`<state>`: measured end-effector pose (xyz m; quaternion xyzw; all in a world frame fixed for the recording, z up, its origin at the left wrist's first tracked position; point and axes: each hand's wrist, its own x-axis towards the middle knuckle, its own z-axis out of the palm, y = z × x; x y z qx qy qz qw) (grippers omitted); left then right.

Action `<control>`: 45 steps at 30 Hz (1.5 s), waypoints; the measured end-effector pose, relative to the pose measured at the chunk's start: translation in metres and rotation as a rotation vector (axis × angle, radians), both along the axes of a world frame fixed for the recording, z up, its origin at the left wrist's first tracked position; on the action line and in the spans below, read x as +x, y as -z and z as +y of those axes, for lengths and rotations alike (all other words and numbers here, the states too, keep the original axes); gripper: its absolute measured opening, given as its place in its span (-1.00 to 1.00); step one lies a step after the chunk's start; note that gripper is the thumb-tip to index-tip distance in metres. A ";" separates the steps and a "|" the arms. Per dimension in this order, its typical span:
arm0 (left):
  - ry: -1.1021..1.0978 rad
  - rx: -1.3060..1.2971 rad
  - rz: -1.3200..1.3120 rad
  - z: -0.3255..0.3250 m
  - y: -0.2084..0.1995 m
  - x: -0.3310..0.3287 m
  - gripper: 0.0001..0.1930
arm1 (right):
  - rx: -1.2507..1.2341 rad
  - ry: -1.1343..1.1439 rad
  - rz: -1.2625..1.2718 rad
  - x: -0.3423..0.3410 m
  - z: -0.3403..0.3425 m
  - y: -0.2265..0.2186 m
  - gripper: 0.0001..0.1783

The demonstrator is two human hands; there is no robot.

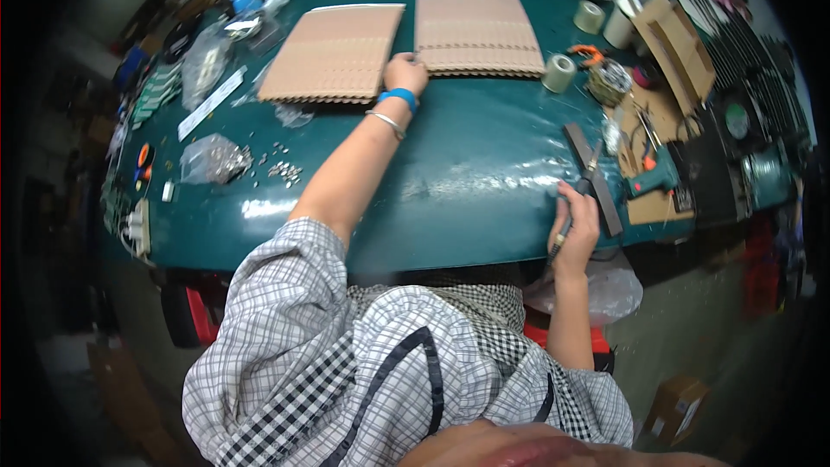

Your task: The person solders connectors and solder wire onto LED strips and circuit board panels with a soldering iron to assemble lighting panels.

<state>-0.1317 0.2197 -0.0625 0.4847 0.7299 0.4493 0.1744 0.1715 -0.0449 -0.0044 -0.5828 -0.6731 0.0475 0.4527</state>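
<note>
Two stacks of tan sheets lie side by side at the far middle of the table, a left stack and a right stack, both with toothed near edges. My left hand reaches to the gap between them, at the left stack's near right corner. Its fingers are curled in, and what they pinch is too small to make out. My right hand is wrapped round a dark, pen-shaped corded tool with a pointed tip. This tool crosses above a long dark grey bar on the table's right side.
Small metal pieces lie near a clear plastic bag at left. Orange-handled scissors are by the left edge. Thread spools, an open cardboard box and a green power tool crowd the right.
</note>
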 end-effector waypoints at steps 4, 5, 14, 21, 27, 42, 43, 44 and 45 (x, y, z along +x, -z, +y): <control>0.176 0.111 -0.107 -0.060 -0.027 0.025 -0.75 | -0.054 0.056 -0.392 0.042 0.009 -0.017 -0.64; 0.254 0.199 -0.116 -0.080 -0.032 0.022 -0.77 | -0.071 0.071 -0.521 0.051 0.013 -0.023 -0.60; -0.241 0.339 0.426 -0.133 -0.082 -0.189 -0.77 | -0.256 -0.025 -0.728 0.072 0.019 -0.027 -0.48; -0.197 -0.181 0.456 -0.119 -0.079 -0.252 -0.47 | -0.353 0.035 -0.630 0.071 -0.002 -0.024 -0.20; -0.235 -0.154 0.372 -0.119 -0.074 -0.264 -0.41 | -0.168 -0.013 -0.360 0.014 -0.013 -0.058 -0.38; -0.120 -0.058 0.309 -0.113 -0.074 -0.257 -0.51 | -0.453 -0.349 0.067 -0.240 0.195 0.015 -0.38; -0.119 -0.049 0.226 -0.115 -0.070 -0.262 -0.51 | -0.449 -0.362 0.068 -0.251 0.199 0.012 -0.38; -0.116 -0.052 0.126 -0.114 -0.067 -0.264 -0.53 | -0.570 -0.336 0.078 -0.260 0.201 0.008 -0.40; -0.124 -0.057 0.027 -0.115 -0.060 -0.272 -0.56 | -0.693 -0.319 0.084 -0.273 0.200 0.004 -0.42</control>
